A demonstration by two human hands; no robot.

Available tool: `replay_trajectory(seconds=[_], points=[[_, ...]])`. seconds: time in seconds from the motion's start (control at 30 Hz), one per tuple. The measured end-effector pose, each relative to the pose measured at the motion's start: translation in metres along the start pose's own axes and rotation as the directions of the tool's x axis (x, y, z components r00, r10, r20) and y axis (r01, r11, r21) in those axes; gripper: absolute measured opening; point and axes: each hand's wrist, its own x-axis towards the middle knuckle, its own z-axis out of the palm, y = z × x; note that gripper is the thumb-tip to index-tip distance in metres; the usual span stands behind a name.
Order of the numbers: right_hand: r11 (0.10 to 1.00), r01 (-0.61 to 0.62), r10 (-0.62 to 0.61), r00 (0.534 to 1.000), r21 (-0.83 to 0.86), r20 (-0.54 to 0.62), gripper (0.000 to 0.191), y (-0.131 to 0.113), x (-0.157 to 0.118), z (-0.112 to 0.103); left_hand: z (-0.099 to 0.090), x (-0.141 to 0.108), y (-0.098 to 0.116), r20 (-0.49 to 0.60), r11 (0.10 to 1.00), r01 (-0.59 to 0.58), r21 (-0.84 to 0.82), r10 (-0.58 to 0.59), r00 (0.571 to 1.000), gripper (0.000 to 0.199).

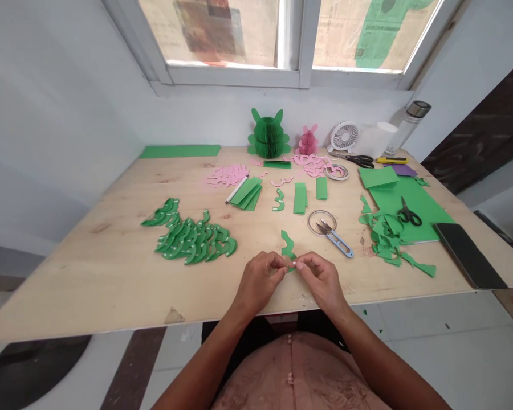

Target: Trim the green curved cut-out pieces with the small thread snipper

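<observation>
My left hand (261, 279) and my right hand (321, 280) meet near the table's front edge, each closed in a pinch. A tiny white piece (294, 263), like a bit of tape, shows at my right fingertips. Whatever my left fingertips pinch is too small to make out. Just behind and under the fingers lies a wavy green paper strip (287, 242), its near end partly hidden. To the right are a tape roll (310, 229) and thread snips (337, 239) with blue handles, lying across the roll's edge. A curvy green paper piece (279, 200) lies farther back.
On the left lies a heap of green paper pieces (196, 242) with white marks. Green scraps (385, 236), black scissors (409, 213) and a phone (470, 255) occupy the right. Behind are folded green papers (247, 193), pink cutouts (228, 175), a green paper figure (268, 138) and a fan (344, 136).
</observation>
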Motion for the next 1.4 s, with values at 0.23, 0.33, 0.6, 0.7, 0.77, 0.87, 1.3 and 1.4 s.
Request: replay_trajectory(seconds=[0.23, 0.33, 0.6, 0.7, 0.77, 0.87, 1.3, 1.4], points=[[1.000, -0.011, 0.012, 0.998, 0.028, -0.060, 0.018, -0.005, 0.003, -0.001, 0.002, -0.001, -0.003, 0.009, 0.930, 0.157, -0.332, -0.164, 0.986, 0.024], [1.000, 0.003, -0.002, 0.996, 0.009, -0.090, 0.018, -0.008, 0.003, -0.001, 0.003, -0.005, 0.000, 0.047, 0.857, 0.255, -0.447, -0.262, 0.964, 0.025], [0.997, 0.070, -0.072, 0.991, -0.027, -0.111, 0.014, -0.005, 0.003, 0.002, 0.007, -0.006, 0.010, 0.110, 0.680, 0.358, -0.640, -0.380, 0.918, 0.017], [0.984, 0.144, -0.155, 0.981, -0.104, -0.116, 0.012, -0.009, 0.003, 0.001, 0.008, -0.005, 0.008, 0.080, 0.659, 0.347, -0.668, -0.400, 0.913, 0.016], [0.969, 0.183, -0.205, 0.970, -0.169, -0.127, 0.010, -0.012, 0.002, 0.001, 0.009, -0.005, 0.008, 0.051, 0.650, 0.334, -0.683, -0.413, 0.909, 0.015], [0.957, 0.177, -0.209, 0.970, -0.228, -0.122, 0.010, -0.012, 0.000, 0.002, 0.009, -0.005, 0.009, 0.029, 0.644, 0.315, -0.697, -0.414, 0.910, 0.015], [0.974, 0.151, -0.153, 0.988, -0.171, 0.002, 0.014, -0.014, 0.003, 0.006, 0.004, -0.002, 0.013, 0.104, 0.695, 0.330, -0.639, -0.346, 0.932, 0.015], [0.969, 0.167, -0.168, 0.986, -0.182, 0.009, 0.014, -0.015, 0.003, 0.006, 0.003, -0.002, 0.014, 0.103, 0.702, 0.331, -0.631, -0.347, 0.932, 0.015]])
